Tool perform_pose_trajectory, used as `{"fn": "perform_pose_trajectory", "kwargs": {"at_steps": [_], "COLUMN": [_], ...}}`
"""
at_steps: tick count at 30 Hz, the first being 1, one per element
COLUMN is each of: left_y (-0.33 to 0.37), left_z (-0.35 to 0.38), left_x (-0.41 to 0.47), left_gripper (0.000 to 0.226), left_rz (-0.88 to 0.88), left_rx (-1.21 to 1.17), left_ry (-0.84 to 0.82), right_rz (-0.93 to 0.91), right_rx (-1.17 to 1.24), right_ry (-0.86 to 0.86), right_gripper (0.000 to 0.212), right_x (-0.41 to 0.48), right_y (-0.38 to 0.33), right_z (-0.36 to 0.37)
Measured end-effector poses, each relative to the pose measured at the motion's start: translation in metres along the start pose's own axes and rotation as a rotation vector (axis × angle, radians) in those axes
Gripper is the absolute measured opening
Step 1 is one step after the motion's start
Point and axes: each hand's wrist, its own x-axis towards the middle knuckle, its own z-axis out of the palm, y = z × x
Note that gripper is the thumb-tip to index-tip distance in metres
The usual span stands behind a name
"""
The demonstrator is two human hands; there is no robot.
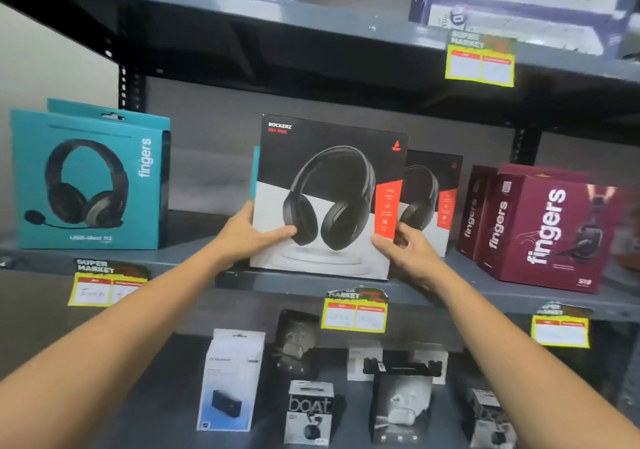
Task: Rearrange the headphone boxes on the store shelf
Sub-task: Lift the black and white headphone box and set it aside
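Head view: black-and-white Rockerz headphone box (329, 196) held upright at the front edge of the grey middle shelf (194, 258), printed face toward the camera, long axis near vertical with the top leaning slightly right, logo at the upper left corner. Left hand (249, 232) clamped on the lower left edge, thumb across the front face; right hand (403, 248) gripping the lower right edge by the orange panel, thumb likewise on the front. Just behind and to the right, a second matching Rockerz box (433, 199), upright, mostly hidden. A sliver of teal box (255, 171) showing at the held box's left edge. Far left on the same shelf — two teal Fingers headset boxes (88, 180), upright, one behind the other, faces forward. Far right — maroon Fingers boxes (547, 230), turned corner-on. Yellow price tags (353, 313) hanging on the shelf lip. Lower shelf: small packages, among them a boAt earbuds box (310, 412) and a white speaker box (230, 379).
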Motion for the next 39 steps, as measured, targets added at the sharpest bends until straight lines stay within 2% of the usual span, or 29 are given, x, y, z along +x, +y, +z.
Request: {"fn": "perform_pose_trajectory", "kwargs": {"at_steps": [2,9,14,19,22,24,26,27,29,31,33,35,39], "left_y": [0.013,0.058,0.058,0.059,0.064,0.062,0.058,0.056,0.048,0.041,0.026,0.011,-0.015], "left_z": [0.029,0.133,0.172,0.179,0.177,0.172,0.161,0.154,0.132,0.110,0.082,0.051,-0.012], "left_x": [0.003,0.021,0.028,0.025,0.019,0.010,0.000,-0.005,-0.016,-0.025,-0.037,-0.047,-0.061], "left_gripper": [0.084,0.086,0.097,0.101,0.099,0.100,0.101,0.094,0.063,0.027,0.007,0.005,0.016], "left_rz": [0.010,0.070,-0.003,-0.042,-0.044,-0.034,-0.006,0.024,0.087,0.122,0.121,0.131,0.202], "left_rx": [0.011,-0.030,0.093,0.070,0.143,0.227,0.322,0.387,0.520,0.568,0.608,0.635,0.627], "left_ry": [-0.012,-0.089,-0.142,-0.158,-0.161,-0.117,-0.039,0.011,0.115,0.170,0.184,0.178,0.208], "right_rz": [-0.008,-0.024,0.063,0.103,0.101,0.011,-0.123,-0.186,-0.266,-0.249,-0.226,-0.216,-0.167], "right_rx": [-0.018,-0.008,-0.041,-0.084,-0.245,-0.325,-0.444,-0.519,-0.623,-0.708,-0.746,-0.734,-0.659], "right_ry": [0.059,0.255,0.251,0.241,0.421,0.607,0.708,0.692,0.505,0.298,0.202,0.146,0.047], "right_gripper": [0.017,0.022,0.032,0.041,0.045,0.036,0.031,0.033,0.034,0.039,0.048,0.049,0.047], "right_x": [-0.007,-0.027,-0.036,-0.036,-0.046,-0.058,-0.069,-0.072,-0.071,-0.065,-0.059,-0.050,-0.019], "right_y": [0.003,0.021,0.052,0.055,0.053,0.047,0.043,0.039,0.030,0.022,0.014,0.006,-0.017], "right_z": [-0.025,-0.109,-0.132,-0.139,-0.131,-0.121,-0.110,-0.103,-0.078,-0.047,-0.009,0.029,0.099]}}
